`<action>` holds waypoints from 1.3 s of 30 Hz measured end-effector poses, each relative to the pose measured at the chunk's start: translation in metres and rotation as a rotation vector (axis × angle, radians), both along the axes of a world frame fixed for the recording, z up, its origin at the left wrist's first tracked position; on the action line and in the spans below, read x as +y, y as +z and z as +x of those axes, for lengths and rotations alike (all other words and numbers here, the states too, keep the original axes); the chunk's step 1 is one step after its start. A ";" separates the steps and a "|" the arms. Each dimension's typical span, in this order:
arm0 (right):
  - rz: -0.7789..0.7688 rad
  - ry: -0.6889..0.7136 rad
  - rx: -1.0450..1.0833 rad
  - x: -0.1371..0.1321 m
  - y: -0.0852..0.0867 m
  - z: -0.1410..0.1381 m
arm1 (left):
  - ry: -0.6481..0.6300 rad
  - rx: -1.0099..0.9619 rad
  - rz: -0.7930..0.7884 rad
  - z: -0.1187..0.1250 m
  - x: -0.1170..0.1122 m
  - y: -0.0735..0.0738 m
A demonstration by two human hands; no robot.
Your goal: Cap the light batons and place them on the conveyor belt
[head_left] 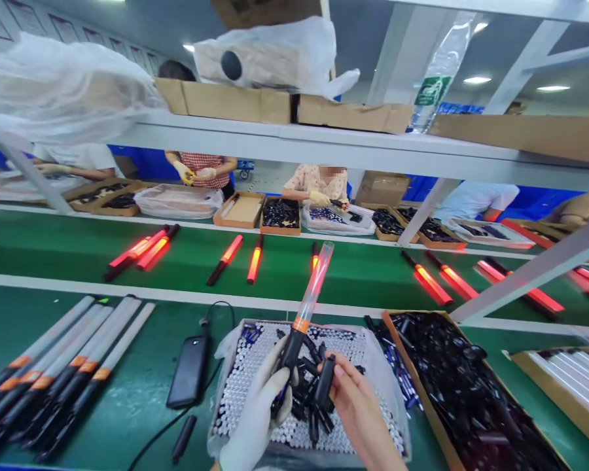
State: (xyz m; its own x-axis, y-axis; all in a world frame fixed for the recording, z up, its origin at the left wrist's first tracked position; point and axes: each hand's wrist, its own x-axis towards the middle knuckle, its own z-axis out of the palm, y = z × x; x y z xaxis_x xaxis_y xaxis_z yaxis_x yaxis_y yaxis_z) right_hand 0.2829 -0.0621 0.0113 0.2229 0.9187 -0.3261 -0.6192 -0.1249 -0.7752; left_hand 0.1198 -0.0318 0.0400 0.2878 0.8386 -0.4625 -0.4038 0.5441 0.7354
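Note:
My left hand (255,409), in a white glove, is wrapped around the black handle of a light baton (302,322). The baton tilts up and away, with an orange ring and a clear tube that looks reddish. Bare fingers of my right hand (360,402) grip a short black plastic cylinder (326,383) just right of the handle, apart from it. Below both hands is a plastic-lined tray (226,418) packed with upright white-ended cylinders, which look like batteries. Loose black plastic parts (314,418) lie on top of them.
Several unlit batons (73,366) lie at left, near a phone (189,369) with a cable. A carton (397,327) of black parts stands at right. Glowing red batons (255,261) lie on the green belt (368,275). Co-workers sit beyond it; a shelf (255,134) crosses above.

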 end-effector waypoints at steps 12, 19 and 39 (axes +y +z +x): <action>-0.056 0.000 0.029 0.001 -0.036 -0.055 | -0.049 0.034 0.132 -0.039 0.009 -0.007; -0.338 -0.590 -0.738 0.007 -0.073 0.132 | 0.018 0.126 -0.044 -0.027 0.019 -0.010; 0.368 0.191 -1.170 0.008 -0.016 0.023 | 0.113 0.088 0.010 0.056 0.013 -0.035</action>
State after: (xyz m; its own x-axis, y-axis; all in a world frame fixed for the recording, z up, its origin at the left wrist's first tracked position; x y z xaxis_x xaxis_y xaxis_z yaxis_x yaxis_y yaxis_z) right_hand 0.3059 -0.0544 -0.0049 0.0588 0.9631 0.2627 0.4720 0.2051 -0.8574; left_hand 0.1757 -0.0183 0.0046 0.1505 0.8682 -0.4729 -0.3958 0.4912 0.7759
